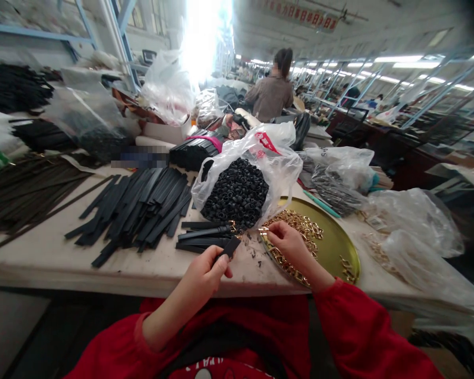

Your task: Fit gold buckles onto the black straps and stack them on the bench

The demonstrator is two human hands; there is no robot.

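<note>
My left hand (pixel 206 271) is closed on the end of a short black strap (pixel 230 246) held over the table's front edge. My right hand (pixel 287 240) pinches a small gold metal buckle (pixel 264 230) just left of a round gold tray (pixel 335 247) that holds several gold buckles (pixel 300 223). Between my hands and a clear plastic bag of black loops (pixel 237 192) lie a few black straps (pixel 203 236), one with a gold fitting at its end.
A pile of black straps (pixel 138 210) lies left of centre and long thin black strips (pixel 27 192) lie further left. Clear plastic bags (pixel 414 221) crowd the right side of the table. A person (pixel 272 89) sits with their back to me beyond the table.
</note>
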